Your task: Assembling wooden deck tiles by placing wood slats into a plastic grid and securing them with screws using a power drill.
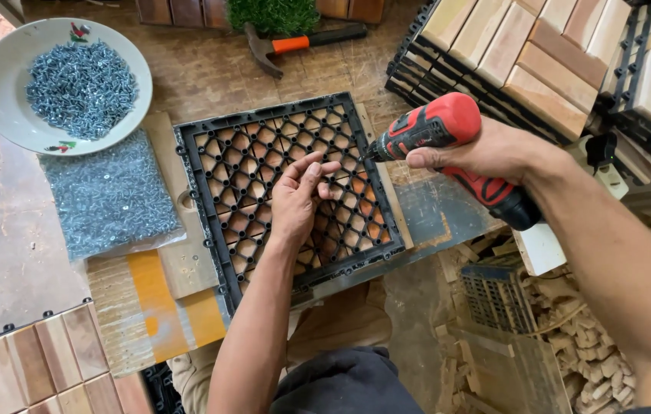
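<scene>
The square black plastic lattice tile base [289, 188] lies flat on the wooden table [187, 264], wooden slats under it. Judge it light, rigid and open-celled; grip it by the outer rim. Your right hand [486, 149] is clamped on the red-and-black cordless drill [448, 142], which is heavier, bit at the grid. Your left hand [299, 195] rests open-fingered on the lattice, pinching something too small to identify.

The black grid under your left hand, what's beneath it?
Through the holes of the black grid, brown wooden slats show. Under its edges lie a wooden board and a metal sheet. The left hand covers some cells; the slats' undersides are hidden.
</scene>
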